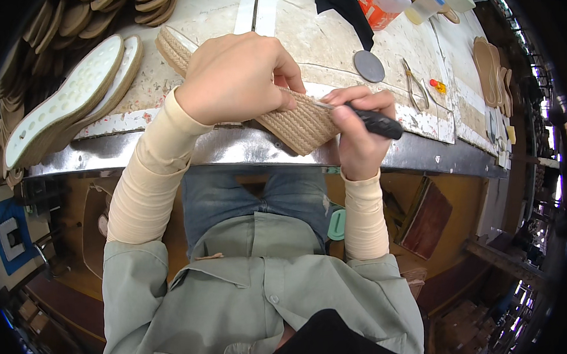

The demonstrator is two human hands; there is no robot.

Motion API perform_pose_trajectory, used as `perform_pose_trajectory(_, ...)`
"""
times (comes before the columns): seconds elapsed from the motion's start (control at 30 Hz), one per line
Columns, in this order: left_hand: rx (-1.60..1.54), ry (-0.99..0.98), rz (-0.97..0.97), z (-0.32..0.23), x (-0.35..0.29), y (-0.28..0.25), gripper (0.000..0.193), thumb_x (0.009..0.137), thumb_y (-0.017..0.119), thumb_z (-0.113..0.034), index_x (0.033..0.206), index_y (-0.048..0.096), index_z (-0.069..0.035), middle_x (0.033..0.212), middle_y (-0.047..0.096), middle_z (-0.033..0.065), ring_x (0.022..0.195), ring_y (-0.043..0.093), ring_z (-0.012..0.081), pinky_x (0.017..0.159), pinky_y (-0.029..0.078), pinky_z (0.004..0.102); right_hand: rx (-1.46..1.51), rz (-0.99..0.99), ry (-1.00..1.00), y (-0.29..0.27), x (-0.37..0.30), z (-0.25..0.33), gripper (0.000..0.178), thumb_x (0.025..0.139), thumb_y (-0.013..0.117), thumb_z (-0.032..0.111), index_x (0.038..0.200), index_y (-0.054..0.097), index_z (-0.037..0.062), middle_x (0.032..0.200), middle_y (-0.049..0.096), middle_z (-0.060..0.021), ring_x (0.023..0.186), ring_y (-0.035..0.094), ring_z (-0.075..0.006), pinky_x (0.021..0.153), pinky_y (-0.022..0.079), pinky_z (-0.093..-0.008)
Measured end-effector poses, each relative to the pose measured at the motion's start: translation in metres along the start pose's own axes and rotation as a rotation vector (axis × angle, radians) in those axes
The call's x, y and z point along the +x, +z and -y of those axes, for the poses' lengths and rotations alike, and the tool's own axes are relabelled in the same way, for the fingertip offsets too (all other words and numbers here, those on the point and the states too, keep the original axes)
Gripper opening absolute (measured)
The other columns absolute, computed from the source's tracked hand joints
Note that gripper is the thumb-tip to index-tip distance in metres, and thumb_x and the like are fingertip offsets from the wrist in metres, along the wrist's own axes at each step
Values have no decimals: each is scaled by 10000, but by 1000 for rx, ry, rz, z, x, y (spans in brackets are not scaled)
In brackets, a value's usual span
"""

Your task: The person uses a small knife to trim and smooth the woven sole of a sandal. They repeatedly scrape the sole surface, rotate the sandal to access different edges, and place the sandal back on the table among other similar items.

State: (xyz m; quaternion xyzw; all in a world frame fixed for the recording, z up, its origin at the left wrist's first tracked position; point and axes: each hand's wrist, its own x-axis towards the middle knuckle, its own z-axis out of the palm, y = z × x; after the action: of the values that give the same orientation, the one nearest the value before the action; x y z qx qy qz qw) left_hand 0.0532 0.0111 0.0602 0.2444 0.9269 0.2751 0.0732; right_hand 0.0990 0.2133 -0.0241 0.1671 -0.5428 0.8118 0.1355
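Note:
A wedge shoe sole [301,126] wrapped in braided jute lies at a slant over the metal front edge of the bench, its thick heel end toward me. My left hand [240,77] is closed over its middle, fingers curled round the far side. In my right hand [364,144] is a black-handled tool with a thin metal shaft [380,122]. The shaft points left along the top edge of the heel; its tip is hidden near my left fingers, so its exact kind cannot be told. My right fingers also rest close to the heel's side.
White-topped wedge soles [68,98] stand at the left, below piled brown soles [76,18]. Farther right are a grey disc [369,66], pliers [413,83], a small red-and-yellow piece [438,86], black cloth [342,4], a red-labelled bottle [383,5] and more soles [486,64].

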Motion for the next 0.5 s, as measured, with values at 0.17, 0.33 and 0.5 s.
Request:
perform_pose_trajectory(0.17, 11, 20, -23, 0, 0, 3, 174, 705, 796, -253, 863, 794, -179, 756, 703, 37, 676, 644, 188, 617, 478, 305, -93, 35, -34, 1, -5, -2, 310, 790, 740, -73, 963, 509, 40, 963, 685, -183, 949, 670, -244, 877, 527, -378)
perform_pose_trajectory(0.33, 22, 47, -51, 3, -3, 5, 171, 708, 785, -276, 850, 791, -180, 768, 712, 29, 704, 662, 203, 627, 496, 316, -186, 41, -82, 3, -7, -4, 312, 787, 749, -70, 960, 517, 47, 959, 689, -174, 942, 674, -240, 871, 530, -375)
perform_pose_trajectory(0.5, 37, 115, -43, 6, -1, 5, 186, 702, 773, -313, 841, 786, -189, 781, 722, 23, 745, 695, 236, 646, 525, 345, -215, 56, -140, 2, -8, -6, 311, 780, 728, -96, 941, 505, 49, 933, 674, -167, 923, 668, -243, 858, 532, -379)
